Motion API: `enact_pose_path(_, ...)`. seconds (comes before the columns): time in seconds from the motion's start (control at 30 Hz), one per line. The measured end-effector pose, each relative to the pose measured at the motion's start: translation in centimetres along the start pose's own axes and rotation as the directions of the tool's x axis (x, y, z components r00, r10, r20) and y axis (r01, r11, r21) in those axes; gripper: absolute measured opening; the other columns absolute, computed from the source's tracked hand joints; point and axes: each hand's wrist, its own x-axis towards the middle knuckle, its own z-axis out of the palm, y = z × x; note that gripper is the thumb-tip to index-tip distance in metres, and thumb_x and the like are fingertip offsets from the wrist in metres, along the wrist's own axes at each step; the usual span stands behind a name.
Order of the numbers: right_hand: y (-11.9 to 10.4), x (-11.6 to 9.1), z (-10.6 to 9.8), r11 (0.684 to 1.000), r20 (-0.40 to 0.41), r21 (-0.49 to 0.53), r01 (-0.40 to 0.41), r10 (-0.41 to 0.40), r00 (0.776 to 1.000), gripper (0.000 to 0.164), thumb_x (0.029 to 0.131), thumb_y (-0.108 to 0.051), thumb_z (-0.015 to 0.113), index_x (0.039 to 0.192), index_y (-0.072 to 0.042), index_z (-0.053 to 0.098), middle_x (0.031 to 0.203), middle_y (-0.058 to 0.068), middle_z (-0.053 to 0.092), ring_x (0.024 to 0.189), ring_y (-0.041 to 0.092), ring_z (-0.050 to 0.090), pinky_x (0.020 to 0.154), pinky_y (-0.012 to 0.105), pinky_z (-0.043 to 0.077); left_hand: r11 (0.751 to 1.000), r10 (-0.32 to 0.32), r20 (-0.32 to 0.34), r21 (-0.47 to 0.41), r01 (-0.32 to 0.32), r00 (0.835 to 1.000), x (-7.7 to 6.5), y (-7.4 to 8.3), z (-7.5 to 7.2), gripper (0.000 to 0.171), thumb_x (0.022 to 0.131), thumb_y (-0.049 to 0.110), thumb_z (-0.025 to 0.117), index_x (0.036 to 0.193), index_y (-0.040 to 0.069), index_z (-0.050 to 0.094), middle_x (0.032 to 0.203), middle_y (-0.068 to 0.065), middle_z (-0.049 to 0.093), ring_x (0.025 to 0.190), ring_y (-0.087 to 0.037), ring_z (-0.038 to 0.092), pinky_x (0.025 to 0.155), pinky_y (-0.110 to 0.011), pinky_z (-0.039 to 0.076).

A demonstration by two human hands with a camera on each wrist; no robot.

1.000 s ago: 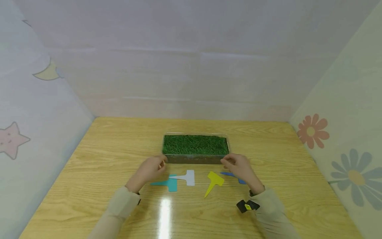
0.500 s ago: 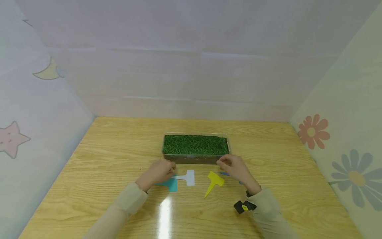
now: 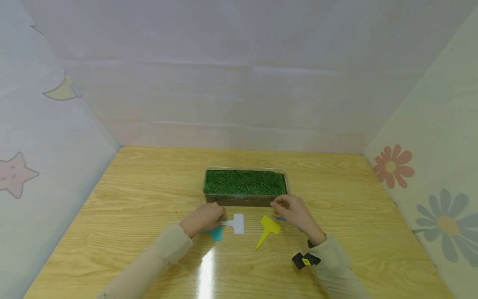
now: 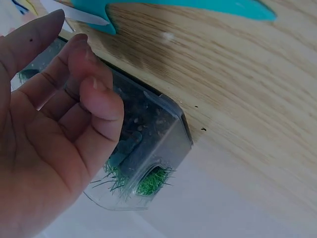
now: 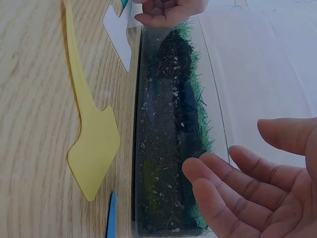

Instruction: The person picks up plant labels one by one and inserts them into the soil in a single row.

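My left hand (image 3: 204,217) hangs over the stem ends of the white T-shaped plant label (image 3: 238,224) and the teal plant label (image 3: 216,234), partly hiding both in the head view. Its fingers curl loosely with nothing between them, as the left wrist view shows. My right hand (image 3: 294,211) is relaxed beside the planter's near right corner, its fingers apart and holding nothing in the right wrist view. Below it lies a blue plant label (image 3: 281,218), mostly covered. A yellow plant label (image 5: 94,146) lies flat between the hands.
Behind the labels stands a clear rectangular planter (image 3: 242,200) with dark soil and green grass (image 3: 244,182). The wooden table (image 3: 149,178) meets a pale cloth backdrop (image 3: 239,104) at the back. A few dark specks lie near the planter's left end.
My left hand has moved right and toward me, from the planter's left corner to over the teal and white labels. The right hand has shifted slightly left. The labels stay in place.
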Motion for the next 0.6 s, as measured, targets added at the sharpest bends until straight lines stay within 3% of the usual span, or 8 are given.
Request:
enact_pose_path(0.2,0.1,0.0,0.1,1.000,0.001,0.015,-0.011,0.011,1.000,0.024,0.091,-0.020,0.057,0.098,0.002,0.064,0.084,0.013,0.066,0.074,0.024,0.063,0.062,0.029,0.050,1.000,-0.009,0.048,0.011,0.008,0.999,0.3,0.2,-0.1,0.010,0.081,0.014,0.069,0.077,0.014,0.061,0.066,0.004,0.052,0.057,-0.009,0.047,0.050,-0.025,0.038)
enact_pose_path(0.33,0.1,0.0,0.2,0.999,0.004,0.029,-0.023,0.023,1.000,0.026,0.091,-0.022,0.057,0.098,0.002,0.064,0.086,0.014,0.066,0.075,0.022,0.063,0.061,0.026,0.050,1.000,0.007,0.046,0.005,-0.007,0.999,0.6,0.1,0.2,0.005,0.080,0.012,0.070,0.081,0.015,0.065,0.070,0.005,0.057,0.059,-0.008,0.051,0.051,-0.023,0.040)
enact_pose_path(0.47,0.1,0.0,0.3,0.999,0.005,0.036,-0.024,0.024,1.000,0.026,0.091,-0.021,0.057,0.098,0.003,0.064,0.086,0.015,0.065,0.075,0.023,0.063,0.060,0.025,0.050,1.000,0.023,0.042,-0.018,-0.023,0.999,0.9,0.1,0.4,0.011,0.082,0.008,0.066,0.073,0.015,0.066,0.066,0.004,0.057,0.055,-0.007,0.044,0.049,-0.023,0.034)
enact_pose_path(0.6,0.1,0.0,0.5,0.999,0.012,0.039,-0.008,0.007,1.000,0.025,0.092,-0.019,0.056,0.098,0.004,0.064,0.086,0.016,0.065,0.075,0.028,0.063,0.060,0.025,0.050,1.000,0.023,0.046,-0.016,-0.022,0.999,1.1,0.3,0.3,0.017,0.084,0.005,0.064,0.072,0.016,0.068,0.067,0.003,0.059,0.055,-0.007,0.047,0.048,-0.023,0.036)
